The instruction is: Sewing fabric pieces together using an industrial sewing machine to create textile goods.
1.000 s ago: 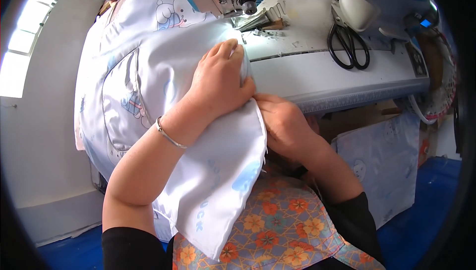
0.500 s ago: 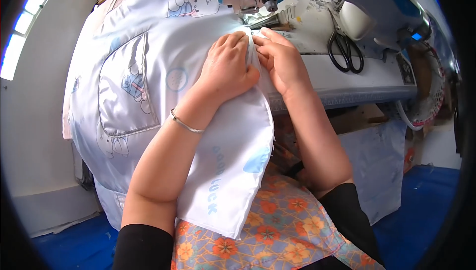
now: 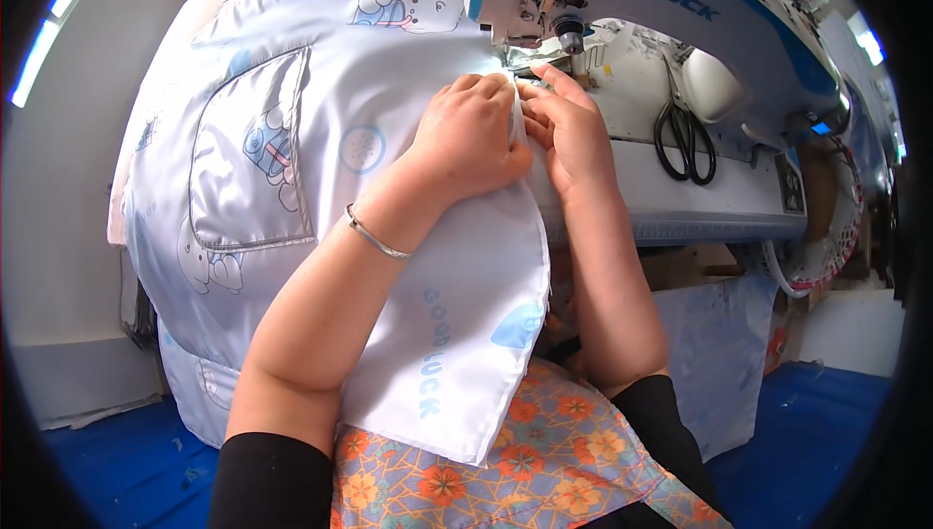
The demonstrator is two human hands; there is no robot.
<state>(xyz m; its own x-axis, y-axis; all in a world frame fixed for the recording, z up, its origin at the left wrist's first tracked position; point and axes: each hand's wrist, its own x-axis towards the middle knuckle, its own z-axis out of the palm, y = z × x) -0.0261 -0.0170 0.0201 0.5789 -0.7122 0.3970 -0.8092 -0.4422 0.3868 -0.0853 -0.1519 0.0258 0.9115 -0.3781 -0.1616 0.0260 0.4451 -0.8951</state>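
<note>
A large white satiny fabric piece [image 3: 389, 267] with cartoon prints and a grey-piped pocket [image 3: 248, 155] hangs over the table edge and my lap. My left hand [image 3: 473, 136] presses on it, fingers together and bent over its right edge, just in front of the sewing machine [image 3: 622, 4]. Close beside it, my right hand [image 3: 569, 126] holds the same edge with curled fingers, its index finger pointing up toward the machine head. The fingertips of both hands are partly hidden at the edge. The needle area is bright and hard to make out.
Black-handled scissors [image 3: 685, 136] lie on the machine bed to the right, beside a white rounded part [image 3: 712, 80]. A pink-rimmed mesh basket [image 3: 841, 228] is at the far right. White cloth [image 3: 714, 354] hangs below the table, above blue flooring [image 3: 807, 432]. A floral apron [image 3: 525, 442] covers my lap.
The view has shifted, so the machine and scissors appear lower. Both hands keep their hold on the fabric edge and sit slightly closer to the machine head.
</note>
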